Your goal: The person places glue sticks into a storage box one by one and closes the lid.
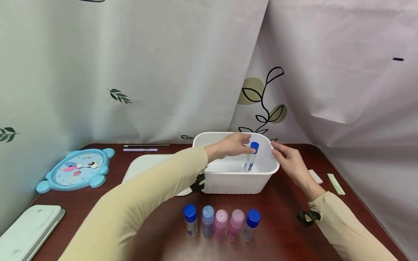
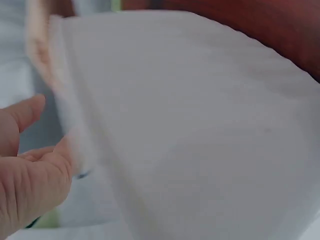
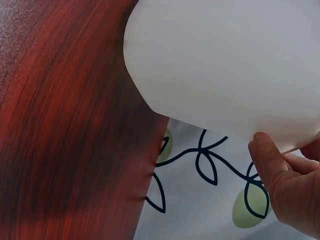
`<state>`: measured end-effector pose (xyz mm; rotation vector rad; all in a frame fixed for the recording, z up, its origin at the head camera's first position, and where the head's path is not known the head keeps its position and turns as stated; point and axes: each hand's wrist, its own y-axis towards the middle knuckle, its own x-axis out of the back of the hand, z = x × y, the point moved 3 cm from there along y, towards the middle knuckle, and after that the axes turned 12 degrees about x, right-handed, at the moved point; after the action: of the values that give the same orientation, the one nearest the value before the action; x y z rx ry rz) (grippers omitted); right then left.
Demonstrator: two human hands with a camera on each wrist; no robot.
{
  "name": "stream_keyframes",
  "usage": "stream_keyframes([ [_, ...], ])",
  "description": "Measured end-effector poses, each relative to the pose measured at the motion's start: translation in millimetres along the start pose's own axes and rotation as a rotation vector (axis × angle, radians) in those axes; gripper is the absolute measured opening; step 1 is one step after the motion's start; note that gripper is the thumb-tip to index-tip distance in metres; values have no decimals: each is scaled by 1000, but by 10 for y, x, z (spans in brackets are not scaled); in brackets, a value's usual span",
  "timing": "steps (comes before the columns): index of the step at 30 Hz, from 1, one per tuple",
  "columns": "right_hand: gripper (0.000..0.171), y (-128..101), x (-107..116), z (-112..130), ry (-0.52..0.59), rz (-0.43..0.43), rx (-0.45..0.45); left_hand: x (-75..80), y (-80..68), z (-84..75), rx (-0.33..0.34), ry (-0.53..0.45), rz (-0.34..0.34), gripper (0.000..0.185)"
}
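Observation:
A white plastic bin (image 1: 233,183) stands at mid-table, and a clear bottle with a blue cap (image 1: 250,161) is upright inside it. My left hand (image 1: 230,145) reaches over the bin, fingers apart; the thumb overlaps the bottle near its cap. In the left wrist view the left hand (image 2: 35,170) shows spread fingers beside the bin wall (image 2: 190,110), which hides the bottle. At the bin's right rim, my right hand (image 1: 290,161) pinches the edge; the right wrist view shows its fingers (image 3: 267,155) against the wall.
In front of the bin stand several small bottles (image 1: 220,226) with blue or pink caps. A white lid (image 1: 140,165) lies left of it. Further left are a blue clock (image 1: 80,168) and a white case (image 1: 29,228). Pens (image 1: 140,149) lie behind; a green-white strip (image 1: 335,184) lies right.

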<state>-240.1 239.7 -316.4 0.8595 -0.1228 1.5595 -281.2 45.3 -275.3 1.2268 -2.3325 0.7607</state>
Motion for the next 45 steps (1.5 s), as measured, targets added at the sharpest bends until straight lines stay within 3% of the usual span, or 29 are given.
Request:
stream_keyframes([
  [5, 44, 2, 19, 6, 1, 6, 2, 210, -509, 94, -180, -50, 134, 53],
  [8, 44, 7, 35, 11, -2, 12, 4, 311, -842, 277, -231, -86, 190, 44],
  [12, 45, 10, 51, 6, 4, 15, -7, 360, -1218, 650, -233, -174, 231, 38],
  [17, 46, 1, 73, -3, 25, 14, -32, 202, -1485, 1117, -217, -305, 336, 45],
  [20, 46, 4, 82, -10, 30, 17, -37, 57, -1560, 1291, -214, -397, 405, 48],
  [23, 46, 5, 83, -17, 35, 23, -37, -44, -1600, 1375, -215, -455, 422, 46],
  [31, 46, -11, 57, -32, 42, 23, -41, -128, -1588, 1449, -266, -460, 357, 38],
  [40, 46, -9, 29, -17, 59, 29, -42, 5, -1577, 1407, -324, -418, 302, 33],
  [45, 47, 4, 14, -6, 59, 35, -35, 243, -1583, 1242, -298, -328, 192, 30],
])
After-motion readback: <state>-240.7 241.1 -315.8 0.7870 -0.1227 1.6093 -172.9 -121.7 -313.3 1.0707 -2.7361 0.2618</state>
